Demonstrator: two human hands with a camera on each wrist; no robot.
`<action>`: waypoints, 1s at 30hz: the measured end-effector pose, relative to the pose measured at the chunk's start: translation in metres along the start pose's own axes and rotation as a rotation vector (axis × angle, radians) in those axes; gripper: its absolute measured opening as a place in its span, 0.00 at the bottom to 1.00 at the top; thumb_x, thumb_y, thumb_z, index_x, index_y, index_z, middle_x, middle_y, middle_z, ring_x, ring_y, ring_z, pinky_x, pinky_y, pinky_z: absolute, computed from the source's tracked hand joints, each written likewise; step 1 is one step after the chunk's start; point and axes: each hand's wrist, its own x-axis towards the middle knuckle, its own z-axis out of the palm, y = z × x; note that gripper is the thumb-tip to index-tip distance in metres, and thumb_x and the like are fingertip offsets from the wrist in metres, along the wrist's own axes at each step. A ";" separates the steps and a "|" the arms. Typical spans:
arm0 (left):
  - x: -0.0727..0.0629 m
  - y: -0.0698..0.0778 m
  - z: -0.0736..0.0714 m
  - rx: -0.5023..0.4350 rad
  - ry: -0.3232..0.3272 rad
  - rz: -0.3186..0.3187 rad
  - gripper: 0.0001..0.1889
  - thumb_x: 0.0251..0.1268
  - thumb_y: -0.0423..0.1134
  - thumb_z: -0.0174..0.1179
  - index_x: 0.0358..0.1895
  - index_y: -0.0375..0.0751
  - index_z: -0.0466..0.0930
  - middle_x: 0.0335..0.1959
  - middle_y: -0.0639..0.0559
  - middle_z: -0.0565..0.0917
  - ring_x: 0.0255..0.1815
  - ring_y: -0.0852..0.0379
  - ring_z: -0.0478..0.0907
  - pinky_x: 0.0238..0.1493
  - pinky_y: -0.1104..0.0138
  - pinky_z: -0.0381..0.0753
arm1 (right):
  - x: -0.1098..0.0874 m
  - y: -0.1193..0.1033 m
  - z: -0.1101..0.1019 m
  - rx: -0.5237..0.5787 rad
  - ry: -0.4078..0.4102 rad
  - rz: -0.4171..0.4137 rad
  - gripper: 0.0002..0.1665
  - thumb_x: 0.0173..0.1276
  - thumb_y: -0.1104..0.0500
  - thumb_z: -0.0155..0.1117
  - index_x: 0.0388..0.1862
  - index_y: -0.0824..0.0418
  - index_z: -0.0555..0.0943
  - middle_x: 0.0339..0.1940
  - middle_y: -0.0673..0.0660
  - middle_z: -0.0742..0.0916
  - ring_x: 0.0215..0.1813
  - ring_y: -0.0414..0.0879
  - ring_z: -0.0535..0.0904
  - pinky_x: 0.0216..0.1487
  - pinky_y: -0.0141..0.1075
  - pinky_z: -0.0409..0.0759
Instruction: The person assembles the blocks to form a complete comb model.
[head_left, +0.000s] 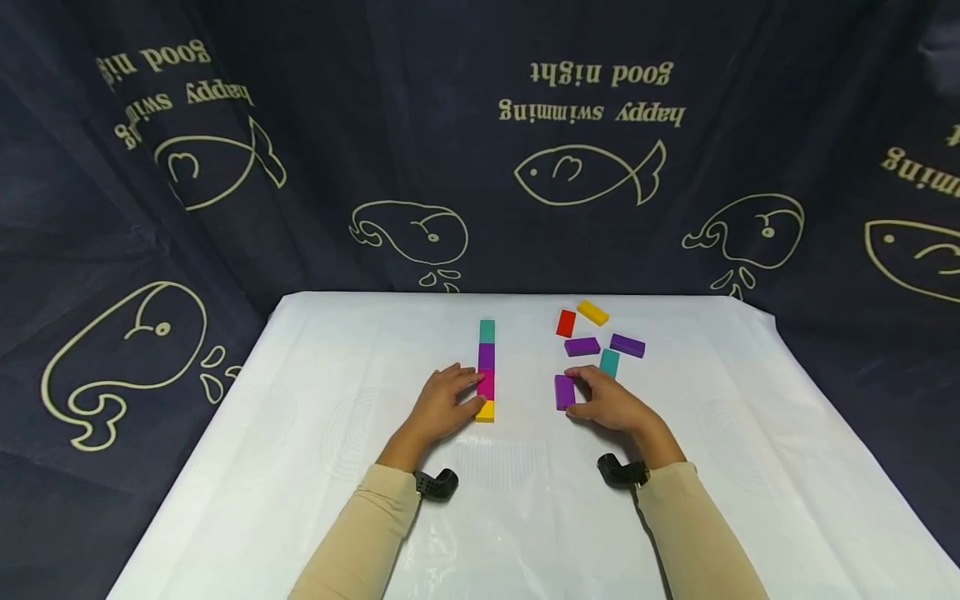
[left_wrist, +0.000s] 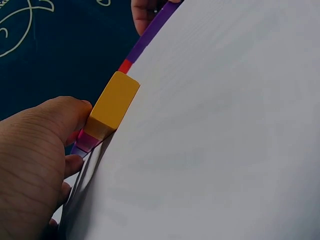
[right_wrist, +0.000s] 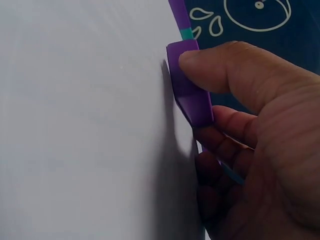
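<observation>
In the head view, four colours form a straight row on the white table: a teal block (head_left: 487, 331) farthest, then a purple block (head_left: 487, 356), a pink block (head_left: 487, 384) and a yellow block (head_left: 485, 412) nearest. My left hand (head_left: 444, 405) lies against the row's left side, its fingertips touching it around the pink and yellow blocks. The left wrist view shows the thumb beside the yellow block (left_wrist: 113, 102). To the right of the row, my right hand (head_left: 613, 403) pinches another purple block (head_left: 564, 392) between thumb and fingers, low at the tabletop.
Beyond my right hand lie loose blocks: a teal block (head_left: 610, 362), a purple block (head_left: 582, 347), another purple block (head_left: 627, 345), a red block (head_left: 566, 323) and a yellow block (head_left: 593, 312). A dark printed curtain (head_left: 480, 150) hangs behind the white table (head_left: 337, 350).
</observation>
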 end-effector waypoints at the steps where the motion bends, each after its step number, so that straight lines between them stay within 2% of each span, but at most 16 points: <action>1: 0.000 0.000 0.000 0.000 -0.001 0.000 0.24 0.64 0.44 0.63 0.62 0.41 0.80 0.63 0.42 0.78 0.72 0.38 0.65 0.73 0.41 0.54 | -0.001 0.000 0.000 -0.004 0.000 -0.008 0.36 0.62 0.61 0.72 0.67 0.68 0.71 0.66 0.67 0.74 0.69 0.63 0.67 0.71 0.57 0.63; 11: 0.001 0.000 0.001 0.009 0.003 0.007 0.24 0.65 0.45 0.62 0.62 0.41 0.80 0.63 0.42 0.78 0.71 0.39 0.65 0.72 0.41 0.55 | -0.004 -0.001 0.004 0.045 0.026 0.022 0.34 0.61 0.59 0.73 0.66 0.64 0.73 0.66 0.63 0.76 0.69 0.60 0.68 0.71 0.55 0.64; 16: 0.000 -0.001 0.002 0.014 0.006 0.010 0.23 0.65 0.45 0.62 0.62 0.40 0.80 0.63 0.42 0.79 0.71 0.39 0.66 0.72 0.40 0.56 | -0.005 -0.007 0.007 0.075 0.032 0.017 0.34 0.60 0.59 0.74 0.64 0.63 0.73 0.58 0.60 0.79 0.59 0.56 0.74 0.65 0.52 0.72; 21: 0.000 -0.001 0.002 0.015 0.011 0.015 0.23 0.65 0.45 0.63 0.62 0.41 0.80 0.62 0.42 0.79 0.70 0.39 0.67 0.71 0.40 0.57 | -0.006 -0.017 0.013 0.085 0.032 -0.004 0.33 0.58 0.60 0.76 0.62 0.62 0.74 0.48 0.56 0.79 0.50 0.52 0.73 0.54 0.45 0.77; 30: 0.000 0.001 -0.001 0.008 0.022 0.043 0.23 0.64 0.44 0.63 0.61 0.39 0.81 0.62 0.41 0.79 0.70 0.37 0.67 0.70 0.38 0.58 | -0.004 -0.037 0.028 0.074 0.004 -0.032 0.33 0.58 0.58 0.77 0.61 0.60 0.75 0.43 0.53 0.79 0.47 0.48 0.73 0.48 0.40 0.77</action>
